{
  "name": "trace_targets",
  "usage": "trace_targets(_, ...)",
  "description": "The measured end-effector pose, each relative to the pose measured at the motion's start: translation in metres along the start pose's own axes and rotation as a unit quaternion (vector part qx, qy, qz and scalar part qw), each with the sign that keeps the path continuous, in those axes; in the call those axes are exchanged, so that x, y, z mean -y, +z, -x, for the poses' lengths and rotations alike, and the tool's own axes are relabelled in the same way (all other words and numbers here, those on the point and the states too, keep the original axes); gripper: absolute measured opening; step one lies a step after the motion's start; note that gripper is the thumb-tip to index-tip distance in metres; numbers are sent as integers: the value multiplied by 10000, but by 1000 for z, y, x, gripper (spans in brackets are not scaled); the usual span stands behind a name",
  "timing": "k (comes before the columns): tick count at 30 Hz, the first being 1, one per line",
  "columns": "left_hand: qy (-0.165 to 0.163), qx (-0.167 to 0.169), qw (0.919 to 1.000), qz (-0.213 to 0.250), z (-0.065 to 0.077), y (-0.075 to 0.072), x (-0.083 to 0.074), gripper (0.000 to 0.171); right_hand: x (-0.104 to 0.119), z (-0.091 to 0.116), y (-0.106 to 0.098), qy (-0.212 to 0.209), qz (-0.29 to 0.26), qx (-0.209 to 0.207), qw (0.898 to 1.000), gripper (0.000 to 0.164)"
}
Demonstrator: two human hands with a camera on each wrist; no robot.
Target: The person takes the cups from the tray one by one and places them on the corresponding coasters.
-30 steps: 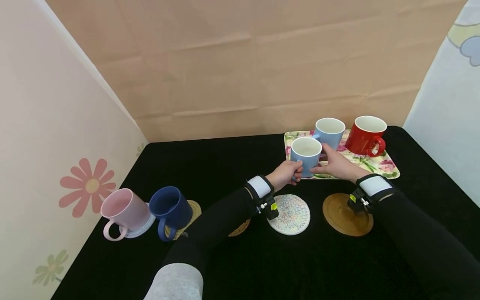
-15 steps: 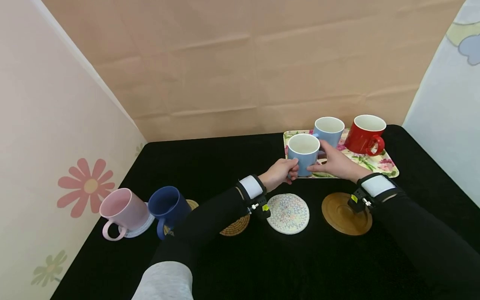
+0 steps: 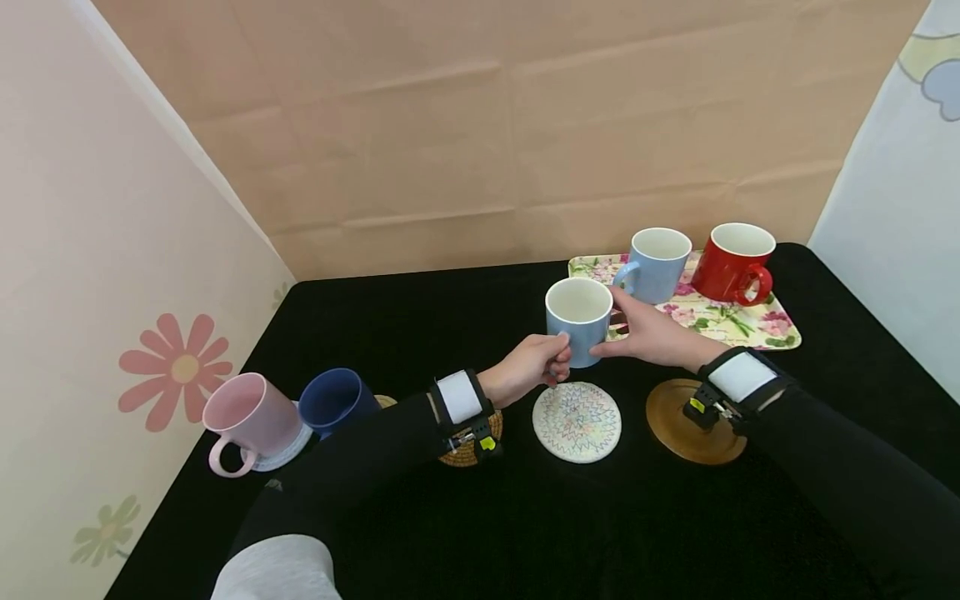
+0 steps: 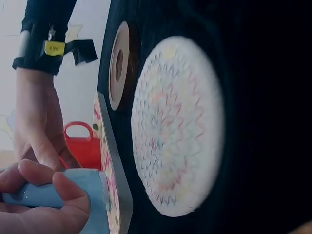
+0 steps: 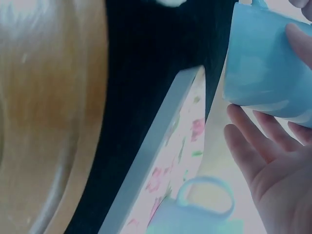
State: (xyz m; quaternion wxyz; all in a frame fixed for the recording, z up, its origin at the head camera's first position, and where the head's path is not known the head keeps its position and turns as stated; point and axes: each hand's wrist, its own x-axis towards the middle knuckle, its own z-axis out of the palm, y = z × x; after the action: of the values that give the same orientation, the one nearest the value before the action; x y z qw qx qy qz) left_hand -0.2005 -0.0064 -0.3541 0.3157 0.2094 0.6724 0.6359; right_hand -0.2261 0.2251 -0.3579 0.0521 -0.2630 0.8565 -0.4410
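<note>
Black surface [image 3: 570, 533] carries everything; floral tray [image 3: 750, 335] at back right, with the red mug [image 3: 722, 275] and second light blue mug [image 3: 662, 279] standing on it. The light blue mug [image 3: 581, 335] is upright in both hands, by the tray's front-left corner and just behind the white patterned coaster [image 3: 577, 423]. Looks off the surface, but gap underneath is hard to judge. Reads as a two-handed carry. To do it well: mug level, body grip taking most of the weight, handle for steering. Clear the tray rim, go slow, set down vertically with the base flat, no release until it's stable. Mind the left forearm [image 3: 367, 454]: from the head view it blocks part of the dark blue mug [image 3: 337, 400]. Pose: both arms reach forward and meet at the mug, right hand [image 3: 652, 335] on its right, left hand [image 3: 527, 367] low on its left. Right fingers [image 5: 249, 136] spread wide round the body, thumb on the near side. Left fingers [image 4: 36, 171] curled closely round the handle.
</note>
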Motion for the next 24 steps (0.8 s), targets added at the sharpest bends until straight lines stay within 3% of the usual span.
trace_targets(13, 300, 62, 9993, 206, 54, -12, 8, 36, 29, -16, 29, -389, 103, 450, 9982, 83)
trace_targets(24, 319, -197, 9986, 383, 97, -18, 22, 33, 43, -31, 61, -512, -358, 1142, 9915, 84)
